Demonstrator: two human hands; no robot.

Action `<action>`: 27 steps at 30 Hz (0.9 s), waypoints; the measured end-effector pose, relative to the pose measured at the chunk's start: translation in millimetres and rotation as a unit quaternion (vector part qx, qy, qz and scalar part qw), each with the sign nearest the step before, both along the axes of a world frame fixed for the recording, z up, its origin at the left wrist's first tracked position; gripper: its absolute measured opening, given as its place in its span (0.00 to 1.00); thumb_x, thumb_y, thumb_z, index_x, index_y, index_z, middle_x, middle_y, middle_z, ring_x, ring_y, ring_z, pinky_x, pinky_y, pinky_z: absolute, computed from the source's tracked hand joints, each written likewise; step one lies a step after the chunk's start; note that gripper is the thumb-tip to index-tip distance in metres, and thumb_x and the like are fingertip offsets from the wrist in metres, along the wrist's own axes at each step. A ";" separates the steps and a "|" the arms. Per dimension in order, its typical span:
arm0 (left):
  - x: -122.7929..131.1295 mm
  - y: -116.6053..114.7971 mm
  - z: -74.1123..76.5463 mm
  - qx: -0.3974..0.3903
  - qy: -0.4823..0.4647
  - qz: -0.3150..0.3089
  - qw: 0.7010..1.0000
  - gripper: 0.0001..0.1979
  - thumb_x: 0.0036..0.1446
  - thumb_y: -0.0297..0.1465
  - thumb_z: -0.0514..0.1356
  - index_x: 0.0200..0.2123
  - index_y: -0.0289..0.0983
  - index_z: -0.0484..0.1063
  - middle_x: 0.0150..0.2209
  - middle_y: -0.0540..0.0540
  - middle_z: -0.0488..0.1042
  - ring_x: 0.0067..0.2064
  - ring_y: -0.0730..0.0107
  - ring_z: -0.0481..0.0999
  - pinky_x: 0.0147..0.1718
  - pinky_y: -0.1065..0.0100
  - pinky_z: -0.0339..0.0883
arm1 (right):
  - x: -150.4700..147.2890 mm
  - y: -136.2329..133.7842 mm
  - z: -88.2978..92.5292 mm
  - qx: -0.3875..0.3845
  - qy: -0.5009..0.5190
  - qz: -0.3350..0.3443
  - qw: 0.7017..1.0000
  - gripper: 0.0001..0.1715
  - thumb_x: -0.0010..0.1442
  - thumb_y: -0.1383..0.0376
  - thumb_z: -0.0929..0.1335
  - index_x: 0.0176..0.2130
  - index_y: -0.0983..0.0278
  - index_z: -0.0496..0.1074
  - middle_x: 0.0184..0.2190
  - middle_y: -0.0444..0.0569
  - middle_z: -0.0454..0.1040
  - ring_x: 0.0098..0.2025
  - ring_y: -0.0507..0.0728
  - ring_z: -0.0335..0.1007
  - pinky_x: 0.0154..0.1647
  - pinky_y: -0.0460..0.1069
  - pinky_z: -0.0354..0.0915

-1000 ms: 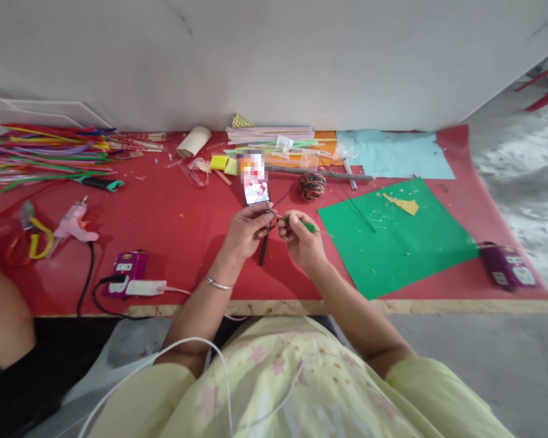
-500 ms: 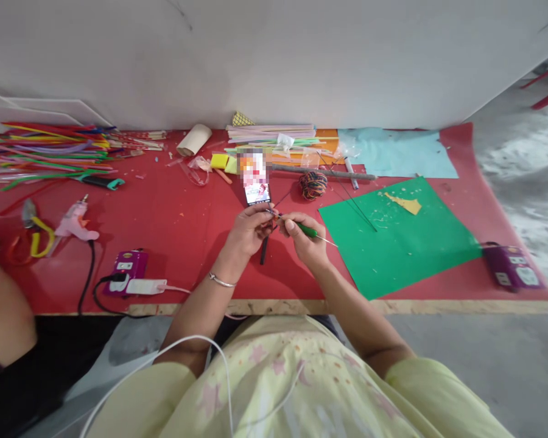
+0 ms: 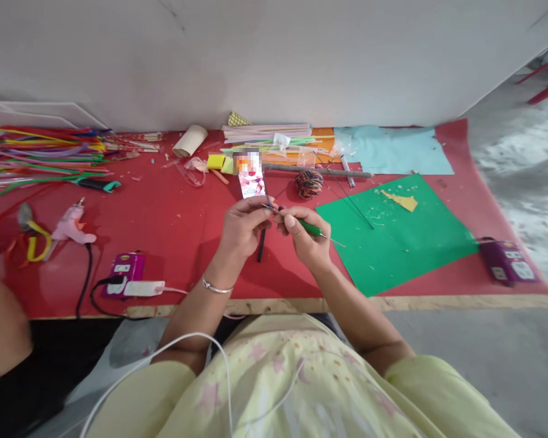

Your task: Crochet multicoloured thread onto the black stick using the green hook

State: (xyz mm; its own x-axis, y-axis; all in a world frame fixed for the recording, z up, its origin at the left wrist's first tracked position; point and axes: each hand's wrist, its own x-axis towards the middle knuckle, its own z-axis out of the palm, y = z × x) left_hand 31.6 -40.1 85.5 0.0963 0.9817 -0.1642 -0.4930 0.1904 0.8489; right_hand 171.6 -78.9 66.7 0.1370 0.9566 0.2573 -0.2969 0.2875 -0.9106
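In the head view, my right hand [image 3: 307, 234] is closed around a crochet hook with a green handle [image 3: 309, 228], its thin metal end sticking out to the right. My left hand [image 3: 244, 226] pinches a small bit of dark multicoloured yarn [image 3: 270, 207] at the hook's tip; the fingers partly hide it. A strand runs from there toward a ball of multicoloured yarn [image 3: 309, 184] just beyond my right hand. A phone with a lit screen [image 3: 252, 182] lies behind my left hand. Below the fingers shows a narrow black strip [image 3: 261, 246].
A green sheet [image 3: 393, 243] with yellow scraps lies right on the red table [image 3: 173, 225]. Purple power boxes [image 3: 130, 264] sit at both sides. Left are a pink glue gun [image 3: 75, 225], yellow-handled pliers [image 3: 39, 243] and coloured pipe cleaners [image 3: 50, 152]. Another person's arm [image 3: 2, 310] shows at far left.
My fingers have shifted slightly around the yarn, and my left hand sits a little further left. The hook remains in my right hand. The whole view has moved slightly.
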 end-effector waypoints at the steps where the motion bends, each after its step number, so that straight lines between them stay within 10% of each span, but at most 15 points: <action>1: -2.2 -0.9 7.7 0.019 0.001 0.010 1.000 0.11 0.43 0.28 0.76 0.33 0.38 0.84 0.31 0.48 0.82 0.29 0.72 0.79 0.28 0.70 0.72 | -0.8 1.0 8.5 0.012 -0.006 0.007 1.000 0.08 0.65 0.55 0.77 0.41 0.55 0.85 0.36 0.45 0.84 0.32 0.52 0.75 0.38 0.51 0.76; 15: -16.8 18.1 66.2 0.107 -0.005 0.031 0.994 0.09 0.54 0.24 0.73 0.39 0.36 0.83 0.33 0.49 0.81 0.30 0.73 0.79 0.28 0.72 0.70 | -10.7 32.0 80.0 0.068 -0.059 0.042 0.995 0.21 0.61 0.44 0.77 0.41 0.57 0.82 0.36 0.45 0.81 0.38 0.54 0.78 0.42 0.52 0.80; 19: -23.4 4.0 39.0 0.070 0.001 0.023 0.997 0.08 0.46 0.24 0.73 0.32 0.37 0.83 0.28 0.49 0.80 0.26 0.74 0.77 0.24 0.73 0.69 | 5.9 19.6 52.7 0.043 -0.100 0.095 0.989 0.20 0.62 0.48 0.77 0.46 0.57 0.82 0.41 0.47 0.83 0.42 0.56 0.80 0.45 0.53 0.79; 23: -40.7 -20.1 0.1 0.007 -0.009 0.021 1.000 0.08 0.42 0.25 0.73 0.30 0.37 0.84 0.28 0.48 0.82 0.25 0.77 0.77 0.24 0.76 0.69 | 19.6 5.9 -2.2 -0.002 -0.258 0.182 0.949 0.41 0.61 0.50 0.78 0.68 0.56 0.68 0.49 0.51 0.84 0.44 0.57 0.81 0.45 0.52 0.77; 27: -52.2 -34.6 -19.4 -0.040 -0.066 0.052 0.996 0.07 0.40 0.23 0.70 0.27 0.37 0.81 0.29 0.50 0.81 0.25 0.80 0.77 0.26 0.78 0.71 | 3.5 6.1 -40.3 -0.096 -0.593 0.035 0.799 0.34 0.65 0.44 0.72 0.59 0.63 0.76 0.53 0.61 0.82 0.51 0.66 0.81 0.51 0.55 0.74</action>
State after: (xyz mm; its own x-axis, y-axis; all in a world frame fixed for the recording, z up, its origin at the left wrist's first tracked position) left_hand -20.6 -74.7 66.0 0.0217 0.9719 -0.2343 -0.6200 0.1969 0.7595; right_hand 175.1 -72.8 26.4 -0.1495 0.9887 0.0137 0.7976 0.1288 -0.5893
